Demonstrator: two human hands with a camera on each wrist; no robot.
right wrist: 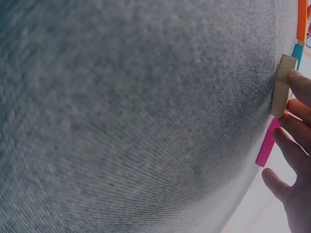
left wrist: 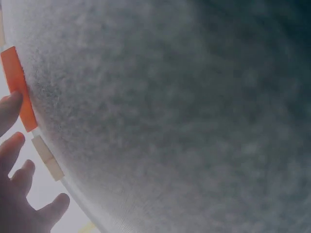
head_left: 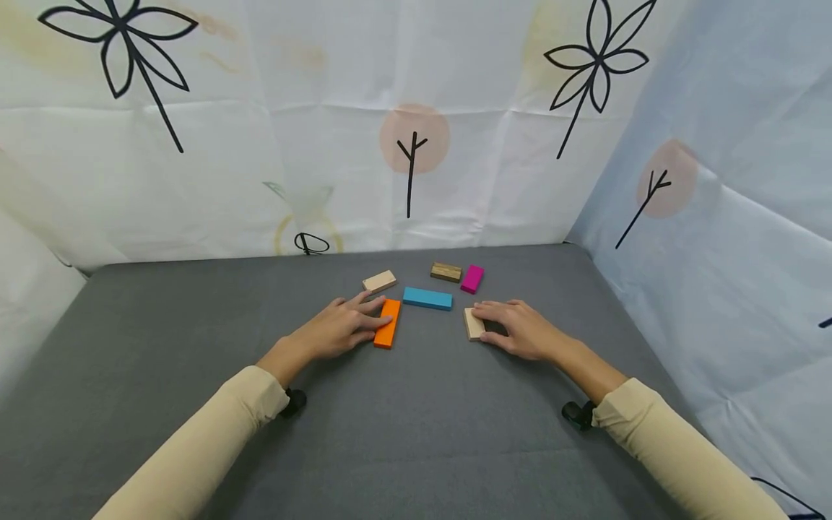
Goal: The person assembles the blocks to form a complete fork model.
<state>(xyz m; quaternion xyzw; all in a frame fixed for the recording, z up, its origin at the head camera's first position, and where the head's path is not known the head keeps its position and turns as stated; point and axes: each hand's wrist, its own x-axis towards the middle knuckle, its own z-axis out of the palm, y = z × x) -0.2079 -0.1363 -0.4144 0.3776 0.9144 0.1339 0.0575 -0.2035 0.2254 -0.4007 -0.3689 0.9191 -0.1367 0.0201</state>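
Touching six blocks' two: flat left hand (head_left: 338,328) on orange block (head_left: 388,323), right hand (head_left: 516,328) on pale block (head_left: 473,323).

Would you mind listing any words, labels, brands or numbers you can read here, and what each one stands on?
None: no view shows readable text.
The blocks, such as the orange block and blue block, have plain faces.
The backdrop sheet carries only drawn flowers and twigs.
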